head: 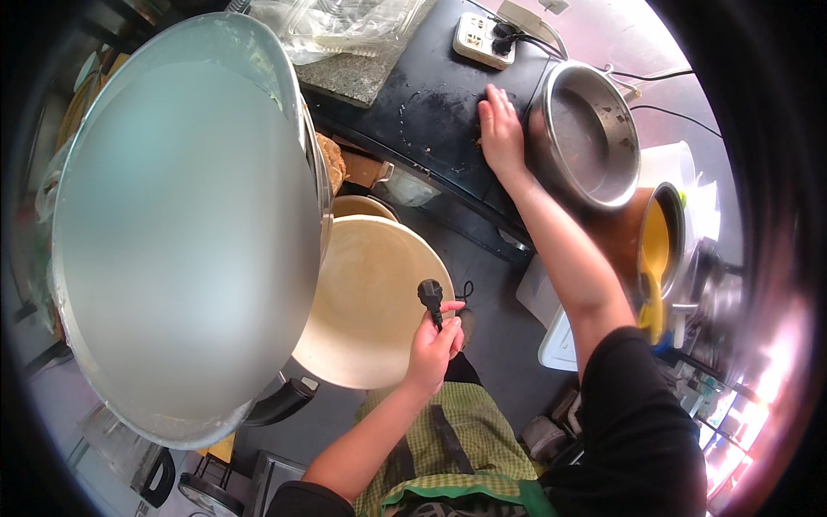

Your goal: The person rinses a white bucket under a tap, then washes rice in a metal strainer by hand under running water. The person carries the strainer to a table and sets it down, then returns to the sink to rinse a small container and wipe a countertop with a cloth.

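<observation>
My left hand (434, 346) holds a black power plug (430, 296) by its cord, above the right rim of a large cream-coloured basin (368, 304). My right hand (502, 129) lies against the black tabletop (446, 123) with its fingers extended, holding nothing that I can see. Just right of that hand a round stainless steel bowl (585, 136) stands tilted in view. Near the table's far edge lies a white power strip (483, 40) with black plugs in it. The plug in my left hand is apart from the strip.
A very large round metal vessel (294, 84), its middle blurred, fills the left. A stone slab (352, 77) bears clear plastic containers (362, 22). At the right stands a brown pot (614, 226) with a yellow ladle (654, 284). A black handle (283, 402) juts out below the vessel.
</observation>
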Demonstrator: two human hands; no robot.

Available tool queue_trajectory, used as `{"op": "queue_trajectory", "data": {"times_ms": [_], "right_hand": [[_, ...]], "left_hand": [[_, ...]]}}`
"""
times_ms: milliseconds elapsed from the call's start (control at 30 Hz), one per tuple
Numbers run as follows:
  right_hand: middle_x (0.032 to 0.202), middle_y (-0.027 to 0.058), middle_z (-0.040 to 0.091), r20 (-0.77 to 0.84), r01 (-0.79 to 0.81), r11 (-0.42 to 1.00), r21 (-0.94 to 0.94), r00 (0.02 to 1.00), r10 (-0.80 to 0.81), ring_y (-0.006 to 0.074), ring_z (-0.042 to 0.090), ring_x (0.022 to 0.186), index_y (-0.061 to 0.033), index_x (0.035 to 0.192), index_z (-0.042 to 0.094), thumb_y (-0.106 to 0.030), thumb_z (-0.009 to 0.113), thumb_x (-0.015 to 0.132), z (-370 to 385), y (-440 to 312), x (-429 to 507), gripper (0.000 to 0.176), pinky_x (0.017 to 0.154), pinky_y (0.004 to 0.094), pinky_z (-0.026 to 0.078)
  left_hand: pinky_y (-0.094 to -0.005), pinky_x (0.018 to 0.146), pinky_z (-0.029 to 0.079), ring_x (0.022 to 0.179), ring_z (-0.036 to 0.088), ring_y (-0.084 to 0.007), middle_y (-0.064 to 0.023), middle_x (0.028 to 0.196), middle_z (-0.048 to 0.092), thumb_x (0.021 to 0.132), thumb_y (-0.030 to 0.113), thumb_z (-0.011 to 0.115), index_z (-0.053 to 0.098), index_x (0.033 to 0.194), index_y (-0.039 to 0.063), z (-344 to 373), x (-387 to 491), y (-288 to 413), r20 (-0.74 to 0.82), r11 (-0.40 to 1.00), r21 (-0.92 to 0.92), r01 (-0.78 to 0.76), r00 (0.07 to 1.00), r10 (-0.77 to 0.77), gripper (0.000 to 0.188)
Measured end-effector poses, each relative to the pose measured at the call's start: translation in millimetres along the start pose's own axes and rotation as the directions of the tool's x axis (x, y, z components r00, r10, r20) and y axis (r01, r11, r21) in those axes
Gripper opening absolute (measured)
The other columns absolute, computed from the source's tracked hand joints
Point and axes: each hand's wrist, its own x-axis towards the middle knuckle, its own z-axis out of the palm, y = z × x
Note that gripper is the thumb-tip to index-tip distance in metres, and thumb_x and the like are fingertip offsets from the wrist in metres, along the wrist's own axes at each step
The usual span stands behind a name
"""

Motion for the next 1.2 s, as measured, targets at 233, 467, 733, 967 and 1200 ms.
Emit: {"op": "queue_trajectory", "data": {"times_ms": [233, 467, 733, 967, 1200], "right_hand": [[0.129, 0.0168, 0.058, 0.192, 0.205, 0.961, 0.188, 0.952, -0.240, 0.0336, 0.050, 0.127, -0.0057, 0.128, 0.058, -0.018, 0.061, 0.094, -1.2, -46.1, -39.8, 0.036, 0.104, 0.0388, 0.043], [0.102, 0.0062, 0.059, 0.208, 0.534, 0.833, 0.147, 0.806, -0.554, 0.0272, 0.057, 0.103, -0.0126, 0.097, 0.065, -0.020, 0.076, 0.073, 5.3, -76.1, -21.6, 0.027, 0.095, 0.0409, 0.045], [0.088, 0.0036, 0.054, 0.154, 0.475, 0.859, -0.193, 0.879, -0.451, 0.0248, 0.055, 0.092, -0.0123, 0.082, 0.057, -0.015, 0.071, 0.072, -3.5, -48.8, -29.3, 0.017, 0.085, 0.0385, 0.044], [0.103, 0.0119, 0.063, 0.057, 0.159, 0.979, 0.129, 0.984, -0.167, 0.0321, 0.057, 0.100, -0.0048, 0.098, 0.067, -0.007, 0.063, 0.086, 5.6, -30.8, 2.1, 0.012, 0.089, 0.0390, 0.046], [0.105, 0.0102, 0.060, 0.285, 0.327, 0.936, 0.126, 0.892, -0.350, 0.0318, 0.057, 0.100, -0.0057, 0.098, 0.061, -0.005, 0.071, 0.078, -31.1, -37.9, -37.3, 0.023, 0.086, 0.0385, 0.048]], "left_hand": [[-0.0180, 0.049, 0.028, 0.057, 0.036, -0.0033, 0.0031, 0.067, 0.044, 0.100, 0.012, 0.047, 0.049, 0.124, 0.005, 14.8, 9.2, 7.6, 0.034, 1.000, 0.016, -0.024, 0.999, 0.023, 0.026], [-0.0189, 0.051, 0.031, 0.059, 0.039, -0.0051, 0.0012, 0.068, 0.046, 0.099, 0.010, 0.046, 0.050, 0.123, 0.004, 25.8, 28.7, 37.8, 0.048, 0.987, 0.016, -0.161, 0.986, 0.160, 0.025], [-0.0193, 0.055, 0.033, 0.064, 0.042, -0.0046, 0.0028, 0.072, 0.045, 0.098, 0.009, 0.048, 0.049, 0.123, 0.004, 18.1, 24.6, 42.0, 0.019, 0.991, -0.040, -0.126, 0.992, 0.127, 0.025], [-0.0185, 0.052, 0.030, 0.057, 0.036, -0.0041, 0.0019, 0.068, 0.047, 0.098, 0.012, 0.048, 0.049, 0.124, 0.005, 14.7, 27.4, 30.2, 0.022, 0.993, -0.023, -0.116, 0.993, 0.117, 0.027], [-0.0189, 0.051, 0.030, 0.058, 0.038, -0.0041, 0.0021, 0.068, 0.047, 0.097, 0.012, 0.049, 0.049, 0.124, 0.005, 12.3, 27.5, 31.7, 0.029, 0.994, -0.017, -0.107, 0.994, 0.107, 0.028]]}}
